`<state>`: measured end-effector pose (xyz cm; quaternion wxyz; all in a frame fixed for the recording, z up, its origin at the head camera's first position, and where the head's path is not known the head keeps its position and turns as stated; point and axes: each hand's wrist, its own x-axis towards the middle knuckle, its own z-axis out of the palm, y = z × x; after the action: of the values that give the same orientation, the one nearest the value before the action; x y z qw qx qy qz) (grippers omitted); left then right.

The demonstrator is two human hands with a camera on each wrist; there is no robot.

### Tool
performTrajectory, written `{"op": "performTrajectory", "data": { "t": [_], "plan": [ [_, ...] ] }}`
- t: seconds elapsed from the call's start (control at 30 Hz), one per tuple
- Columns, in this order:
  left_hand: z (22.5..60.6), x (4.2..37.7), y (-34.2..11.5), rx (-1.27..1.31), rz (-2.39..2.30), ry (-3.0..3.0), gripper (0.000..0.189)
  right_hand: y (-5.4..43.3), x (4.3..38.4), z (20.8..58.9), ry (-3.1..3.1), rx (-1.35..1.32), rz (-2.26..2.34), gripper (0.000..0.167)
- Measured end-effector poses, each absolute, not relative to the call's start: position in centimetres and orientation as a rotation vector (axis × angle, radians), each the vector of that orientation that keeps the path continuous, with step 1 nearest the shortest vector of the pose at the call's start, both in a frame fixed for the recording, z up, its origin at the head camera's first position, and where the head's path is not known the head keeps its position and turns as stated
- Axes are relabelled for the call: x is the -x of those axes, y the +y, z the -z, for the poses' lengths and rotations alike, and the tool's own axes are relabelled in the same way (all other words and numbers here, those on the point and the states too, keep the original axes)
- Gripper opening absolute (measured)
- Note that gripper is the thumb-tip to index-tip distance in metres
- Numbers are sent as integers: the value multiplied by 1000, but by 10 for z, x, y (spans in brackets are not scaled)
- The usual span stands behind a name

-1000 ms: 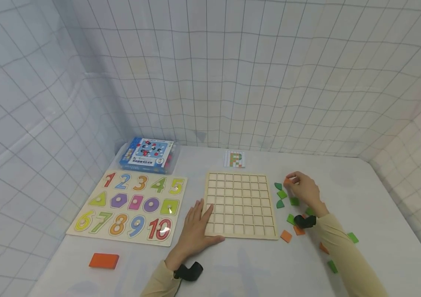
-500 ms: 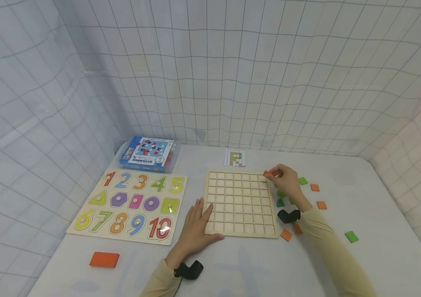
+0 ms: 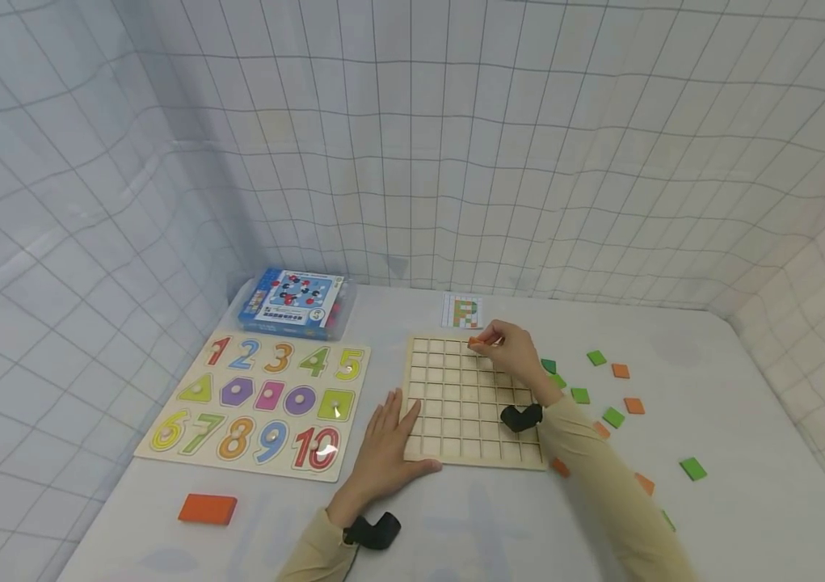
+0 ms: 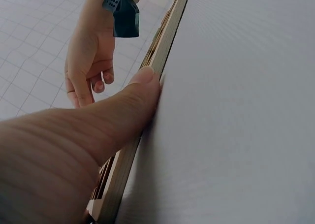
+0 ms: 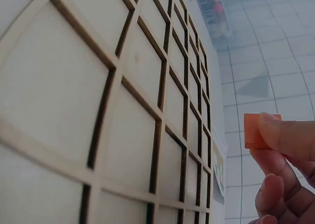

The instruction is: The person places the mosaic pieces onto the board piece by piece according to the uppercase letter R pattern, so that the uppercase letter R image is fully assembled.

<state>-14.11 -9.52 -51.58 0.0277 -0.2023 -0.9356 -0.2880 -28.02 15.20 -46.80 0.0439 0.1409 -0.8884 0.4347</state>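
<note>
Between thumb and index finger, my right hand (image 3: 515, 353) pinches an orange square tile (image 5: 252, 131). It is over the far row of the wooden grid board (image 3: 451, 404); in the right wrist view the tile looks clear of the board. My left hand (image 3: 381, 454) rests at the board's near left corner with its fingers straight. Its thumb (image 4: 130, 103) lies against the front edge. A small card (image 3: 462, 311) with a coloured grid pattern lies behind the board. Several loose green tiles (image 3: 580, 396) and orange tiles (image 3: 633, 406) lie to the right, some partly hidden by my right arm.
A number and shape puzzle board (image 3: 252, 408) lies on the left. Behind it is a blue box (image 3: 292, 303) in a clear case. An orange block (image 3: 207, 509) sits at the near left. Gridded cloth walls (image 3: 456, 162) stand at the back and sides.
My right hand has moved left with the orange tile, from the loose tiles on the right to the board's far row. My left hand has stayed in place.
</note>
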Motion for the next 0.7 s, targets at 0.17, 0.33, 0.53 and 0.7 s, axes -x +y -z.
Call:
{"op": "performTrajectory", "data": {
  "t": [0.17, 0.33, 0.53, 0.7],
  "plan": [
    [515, 141, -95, 636, 879, -2886, 97, 138, 282, 473, -2751, -515, -1265, 16],
    [516, 141, -94, 633, 886, -2887, 96, 128, 282, 474, -2810, -525, -1218, 16],
    [515, 141, -95, 638, 899, -2881, 96, 120, 280, 473, -2882, -517, -1220, 15],
    [516, 140, -96, 639, 884, -2883, 96, 115, 279, 472, -2927, -518, -1177, 14]
  ]
}}
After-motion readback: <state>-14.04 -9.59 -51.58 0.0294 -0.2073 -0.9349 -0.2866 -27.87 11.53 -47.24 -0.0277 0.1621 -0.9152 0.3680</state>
